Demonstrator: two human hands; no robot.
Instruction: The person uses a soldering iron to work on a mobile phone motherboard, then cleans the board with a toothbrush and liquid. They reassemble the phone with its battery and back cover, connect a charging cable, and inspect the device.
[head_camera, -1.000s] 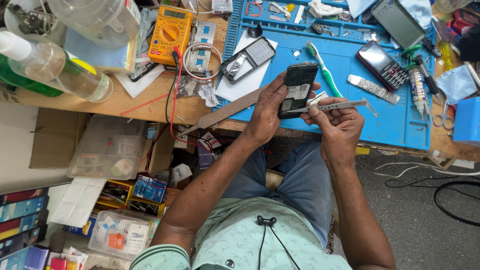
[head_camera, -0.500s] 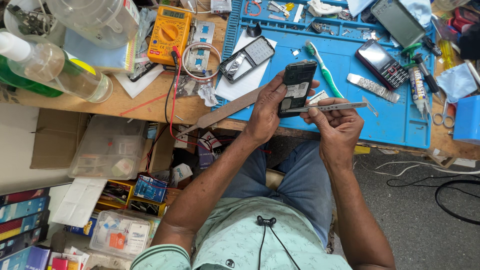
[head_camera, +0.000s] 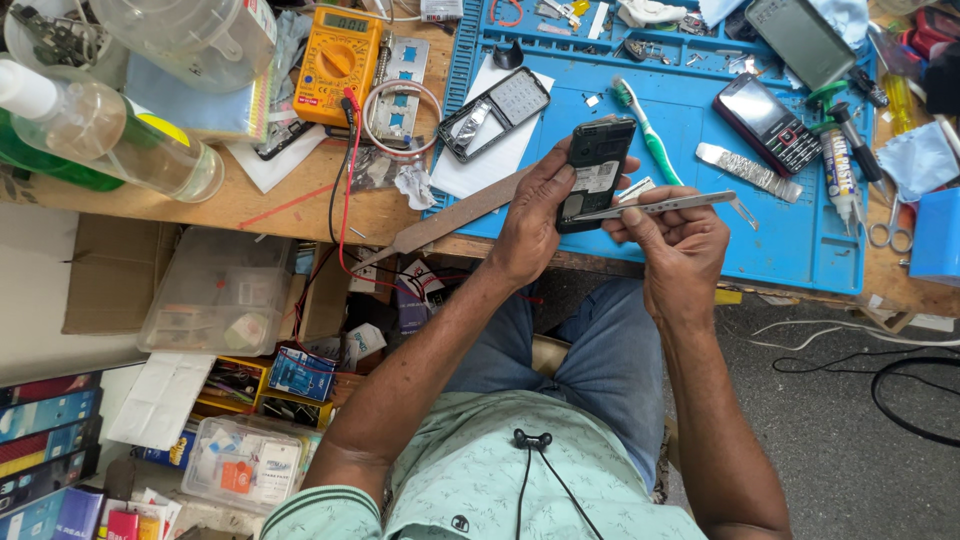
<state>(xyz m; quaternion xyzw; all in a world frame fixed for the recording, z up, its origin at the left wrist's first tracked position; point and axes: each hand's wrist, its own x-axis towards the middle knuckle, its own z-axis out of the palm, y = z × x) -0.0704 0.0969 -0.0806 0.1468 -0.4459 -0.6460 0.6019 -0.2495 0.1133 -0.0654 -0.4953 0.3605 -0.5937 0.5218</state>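
head view, left hand (head_camera: 530, 215) clamped on black phone (head_camera: 592, 170) with white label, right hand (head_camera: 680, 250) gripping metal tweezers (head_camera: 660, 207), blue mat (head_camera: 780, 240)

Yellow multimeter (head_camera: 338, 62) — grey screen, white label on black phone (head_camera: 594, 172)

The tweezers (head_camera: 660, 208) seem to have edged slightly toward the phone (head_camera: 592, 172).

**Wooden bench, blue mat, scattered gear**

A wooden workbench (head_camera: 300, 205) carries a blue work mat (head_camera: 790, 235); on the mat lie a green toothbrush (head_camera: 647, 128), a dark keypad phone (head_camera: 766, 123), an opened phone shell (head_camera: 495, 113) on white paper and a glue tube (head_camera: 838, 163); on bare wood sit an orange multimeter (head_camera: 338, 62), clear bottles (head_camera: 110, 140) and scissors (head_camera: 885, 228).
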